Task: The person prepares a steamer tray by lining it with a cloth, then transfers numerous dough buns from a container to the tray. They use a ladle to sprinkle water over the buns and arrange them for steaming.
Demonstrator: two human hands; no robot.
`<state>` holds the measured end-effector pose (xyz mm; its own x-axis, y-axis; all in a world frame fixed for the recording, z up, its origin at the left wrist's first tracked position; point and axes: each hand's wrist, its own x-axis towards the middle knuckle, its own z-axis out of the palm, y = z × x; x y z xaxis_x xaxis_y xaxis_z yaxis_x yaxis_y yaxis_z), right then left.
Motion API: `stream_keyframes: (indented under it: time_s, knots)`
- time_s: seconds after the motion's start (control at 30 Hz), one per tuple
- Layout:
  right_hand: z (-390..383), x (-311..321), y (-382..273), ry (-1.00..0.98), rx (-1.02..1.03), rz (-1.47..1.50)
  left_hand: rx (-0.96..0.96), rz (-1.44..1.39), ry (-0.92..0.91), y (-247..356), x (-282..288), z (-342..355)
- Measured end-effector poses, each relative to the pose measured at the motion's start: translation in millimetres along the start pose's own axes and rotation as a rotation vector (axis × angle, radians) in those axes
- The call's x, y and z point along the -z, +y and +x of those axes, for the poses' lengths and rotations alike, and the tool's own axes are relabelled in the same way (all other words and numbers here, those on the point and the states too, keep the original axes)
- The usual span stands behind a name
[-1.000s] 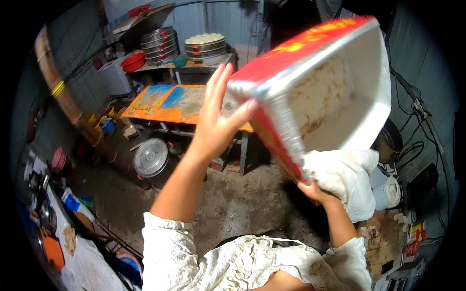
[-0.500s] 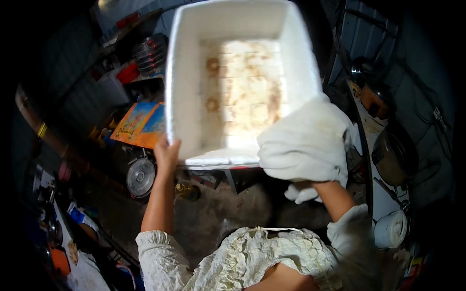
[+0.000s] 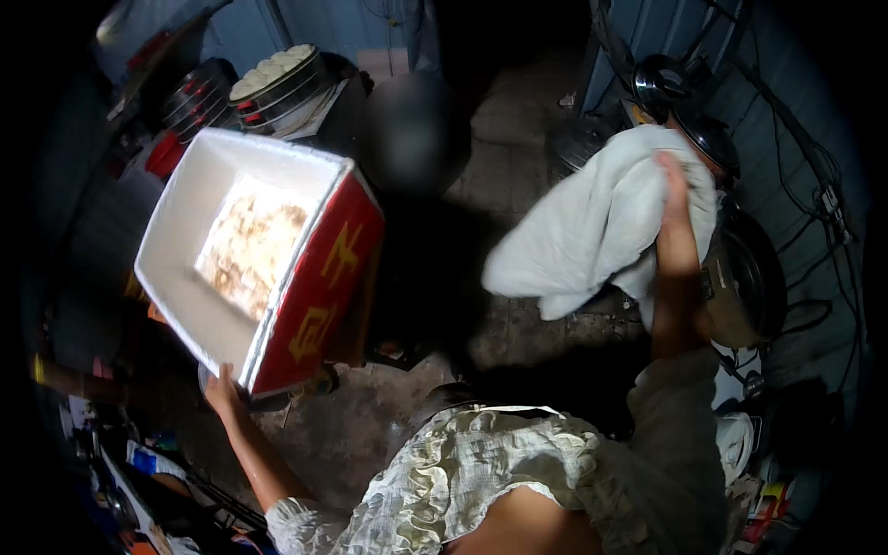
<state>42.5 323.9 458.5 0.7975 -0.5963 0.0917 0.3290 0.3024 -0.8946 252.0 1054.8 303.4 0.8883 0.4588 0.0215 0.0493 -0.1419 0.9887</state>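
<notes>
At left, the left fingers (image 3: 225, 379) are gripping a tilted rectangular box (image 3: 313, 282), red outside, white and brown-stained inside; the right fingers (image 3: 669, 166) are clutching a soft, rumpled white cloth (image 3: 587, 222).

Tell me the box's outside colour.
The outer side is red with yellow markings, clearest in head view.
</notes>
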Motion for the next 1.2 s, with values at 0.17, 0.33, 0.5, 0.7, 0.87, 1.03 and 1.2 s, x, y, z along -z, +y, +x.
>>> stream_keyframes:
  time_s: [0.17,0.33,0.5,0.7,0.87,1.03,1.2]
  knots:
    - [95.1,12.2,24.2,0.203,-0.116,-0.343,-0.019,-0.079,0.067,-13.6,-40.9,-10.3]
    - [166.5,70.0,41.1,0.029,0.071,-0.549,0.172,0.157,0.171,22.4,-78.0,-30.5]
    - [231.1,69.0,69.6,-0.246,0.360,-0.821,0.052,0.195,0.365,2.6,-83.3,-31.3]
    - [360.7,23.7,62.2,-0.050,-0.265,0.245,0.225,0.411,0.263,29.9,-100.0,-47.1]
    - [421.3,-40.2,46.6,-0.169,-0.278,0.277,-0.323,0.776,0.293,138.9,-210.7,-78.3]
    - [435.5,-105.7,32.4,-0.376,-0.263,0.274,-0.517,0.478,-0.343,238.7,-558.9,-139.2]
    - [488.0,-155.8,8.6,-1.026,-0.102,-0.100,-0.526,0.015,-0.438,211.9,-722.8,-61.5]
